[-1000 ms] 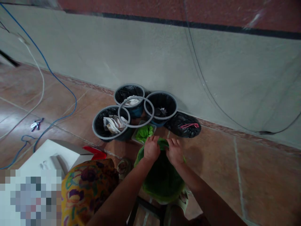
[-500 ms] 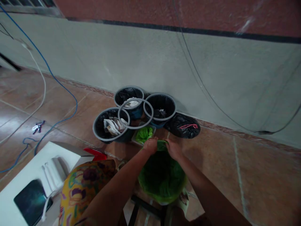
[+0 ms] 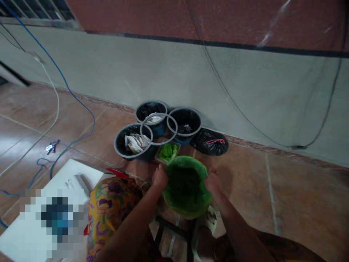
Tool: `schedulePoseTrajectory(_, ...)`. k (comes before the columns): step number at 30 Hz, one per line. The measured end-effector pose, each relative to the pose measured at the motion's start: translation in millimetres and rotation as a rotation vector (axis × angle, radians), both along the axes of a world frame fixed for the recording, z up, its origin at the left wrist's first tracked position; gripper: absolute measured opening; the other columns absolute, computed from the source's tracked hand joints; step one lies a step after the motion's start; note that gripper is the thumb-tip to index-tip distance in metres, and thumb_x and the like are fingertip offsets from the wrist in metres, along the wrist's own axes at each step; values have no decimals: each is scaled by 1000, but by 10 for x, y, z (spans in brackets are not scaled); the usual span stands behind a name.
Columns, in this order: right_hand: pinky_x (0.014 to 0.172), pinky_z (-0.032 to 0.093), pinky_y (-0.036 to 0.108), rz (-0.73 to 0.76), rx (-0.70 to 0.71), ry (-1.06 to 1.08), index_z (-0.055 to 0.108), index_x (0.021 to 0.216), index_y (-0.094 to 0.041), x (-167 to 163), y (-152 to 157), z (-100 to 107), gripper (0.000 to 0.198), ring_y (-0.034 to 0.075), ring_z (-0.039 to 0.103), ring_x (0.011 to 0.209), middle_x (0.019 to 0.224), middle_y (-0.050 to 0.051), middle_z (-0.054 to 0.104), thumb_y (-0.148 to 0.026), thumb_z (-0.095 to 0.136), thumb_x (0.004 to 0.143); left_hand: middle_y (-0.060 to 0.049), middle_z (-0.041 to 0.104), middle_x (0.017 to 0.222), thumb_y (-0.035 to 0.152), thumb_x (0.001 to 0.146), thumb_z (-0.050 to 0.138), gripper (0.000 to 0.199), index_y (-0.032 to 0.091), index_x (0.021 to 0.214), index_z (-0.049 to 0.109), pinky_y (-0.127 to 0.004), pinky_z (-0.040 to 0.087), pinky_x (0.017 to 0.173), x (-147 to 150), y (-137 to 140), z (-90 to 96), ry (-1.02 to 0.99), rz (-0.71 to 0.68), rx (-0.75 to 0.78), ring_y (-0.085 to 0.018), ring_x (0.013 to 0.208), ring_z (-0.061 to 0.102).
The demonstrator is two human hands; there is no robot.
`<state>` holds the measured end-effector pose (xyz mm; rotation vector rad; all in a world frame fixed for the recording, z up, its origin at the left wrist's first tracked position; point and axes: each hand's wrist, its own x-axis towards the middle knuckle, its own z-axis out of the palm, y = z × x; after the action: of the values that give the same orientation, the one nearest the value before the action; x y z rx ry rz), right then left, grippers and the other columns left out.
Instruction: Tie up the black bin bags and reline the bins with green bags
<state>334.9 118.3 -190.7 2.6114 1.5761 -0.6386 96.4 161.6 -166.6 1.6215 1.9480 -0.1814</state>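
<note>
From the head view, my left hand point(image 3: 159, 177) grips the green bag point(image 3: 187, 185) at its 9 o'clock rim, fingers closed on the plastic. My right hand point(image 3: 213, 181) grips the 3 o'clock rim the same way. The bag's mouth is spread open between them, just above the tiled floor point(image 3: 272, 189). At 12 o'clock from the bag lies a tray of green leaves point(image 3: 168, 151), then three black-lined bins point(image 3: 152, 125) against the wall. A tied black bag point(image 3: 209, 142) sits at 1 o'clock.
</note>
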Motion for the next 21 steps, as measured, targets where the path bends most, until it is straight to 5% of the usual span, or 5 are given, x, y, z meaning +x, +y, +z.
schedulePoseTrajectory(5, 78, 49, 34, 13, -57, 6, 46, 133, -6, -57, -151, -24, 45, 26, 68, 95, 100, 19, 69, -14, 44, 89, -19, 67, 112, 9, 86, 41, 41, 13, 127, 48, -33, 48, 85, 35, -81, -30, 10, 18, -63, -27, 105, 66)
schedulePoseTrajectory(9, 92, 45, 41, 81, 160, -168, 38, 142, -5, -155, -221, 223, 60, 33, 56, 115, 124, 25, 58, -24, 53, 87, -18, 55, 133, 14, 82, 51, 59, 13, 139, 39, -36, 44, 97, 43, -193, 132, 59, -55, 215, -28, 120, 56)
schedulePoseTrajectory(12, 97, 42, 39, 328, 189, -102, 53, 133, -10, -336, -345, 329, 45, 28, 56, 115, 120, 19, 62, -16, 46, 89, -18, 50, 140, 18, 85, 49, 50, 13, 135, 47, -40, 36, 106, 105, -392, 208, 49, -286, 356, -29, 127, 49)
schedulePoseTrajectory(16, 101, 40, 40, 688, -107, 87, 71, 107, -13, -575, -593, 225, 31, 27, 60, 111, 110, 15, 70, -13, 49, 86, -17, 67, 116, 33, 83, 61, 33, 15, 110, 68, -49, 32, 107, 216, -697, 69, 3, -660, 35, -33, 115, 58)
schedulePoseTrajectory(21, 94, 42, 42, 663, -295, 130, 77, 80, -18, -556, -765, 36, 24, 30, 67, 98, 95, 14, 75, -22, 54, 86, -19, 73, 104, 33, 85, 60, 24, 17, 91, 77, -58, 23, 109, 193, -820, -180, 72, -806, -165, -37, 109, 61)
